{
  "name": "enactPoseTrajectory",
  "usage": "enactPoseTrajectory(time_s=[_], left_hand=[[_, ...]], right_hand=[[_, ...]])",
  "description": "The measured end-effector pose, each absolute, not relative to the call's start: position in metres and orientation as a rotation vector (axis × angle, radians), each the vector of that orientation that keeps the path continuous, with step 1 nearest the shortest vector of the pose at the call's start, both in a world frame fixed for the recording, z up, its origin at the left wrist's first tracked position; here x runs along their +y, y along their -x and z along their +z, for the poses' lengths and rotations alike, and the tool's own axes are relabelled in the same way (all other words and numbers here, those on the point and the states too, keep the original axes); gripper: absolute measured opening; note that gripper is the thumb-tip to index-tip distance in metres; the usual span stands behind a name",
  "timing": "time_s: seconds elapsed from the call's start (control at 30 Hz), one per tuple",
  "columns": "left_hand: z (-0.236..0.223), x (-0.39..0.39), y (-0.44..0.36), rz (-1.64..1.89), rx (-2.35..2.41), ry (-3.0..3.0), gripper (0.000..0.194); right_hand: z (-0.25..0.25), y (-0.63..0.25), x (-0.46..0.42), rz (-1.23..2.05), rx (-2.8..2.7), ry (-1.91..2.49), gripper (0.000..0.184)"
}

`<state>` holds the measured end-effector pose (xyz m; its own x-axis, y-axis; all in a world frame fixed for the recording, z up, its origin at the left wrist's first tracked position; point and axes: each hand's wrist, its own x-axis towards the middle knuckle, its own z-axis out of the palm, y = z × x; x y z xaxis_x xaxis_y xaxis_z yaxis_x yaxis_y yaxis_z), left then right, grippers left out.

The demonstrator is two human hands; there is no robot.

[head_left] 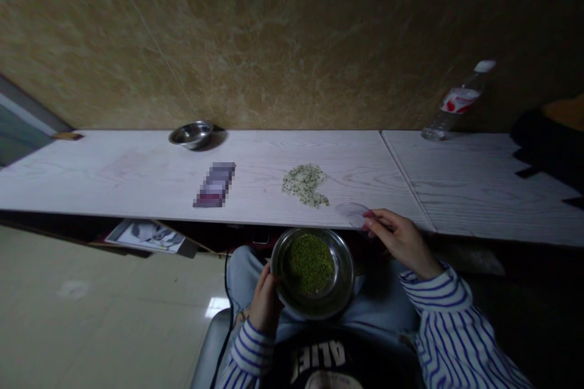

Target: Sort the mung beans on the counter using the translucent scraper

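Beans (310, 262) in a bowl (343, 289) before the counter (255, 158)

On my white wood-grained bench (255, 155) I have small green-and-white grains (301, 181) at twelve o'clock, a blurred purplish rectangle (214, 185) and round silvery metal bowl (191, 135) at eleven, a clear white-capped plastic bottle (458, 100) at one.

The single head-worn camera looks forward and down from close by, with the lap (378, 304) at bottom centre, counter (260, 161) mid-frame, wall (274, 48) on top.
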<state>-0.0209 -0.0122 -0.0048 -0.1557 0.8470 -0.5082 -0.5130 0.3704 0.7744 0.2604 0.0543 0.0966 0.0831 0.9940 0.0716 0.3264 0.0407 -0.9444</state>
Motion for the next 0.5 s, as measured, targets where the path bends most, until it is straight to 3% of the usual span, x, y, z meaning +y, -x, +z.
enactPoseTrajectory(time_s=[0.33,0.5], left_hand=[[-0.01,0.015,0.015,1.272,1.296,-0.317,0.046],[-0.011,0.031,0.005,1.291,1.305,-0.42,0.051]], right_hand=[[0.076,-0.271,0.091,0.862,-1.19,1.432,0.053],[0.072,-0.275,0.103,0.868,-1.419,1.439,0.037]])
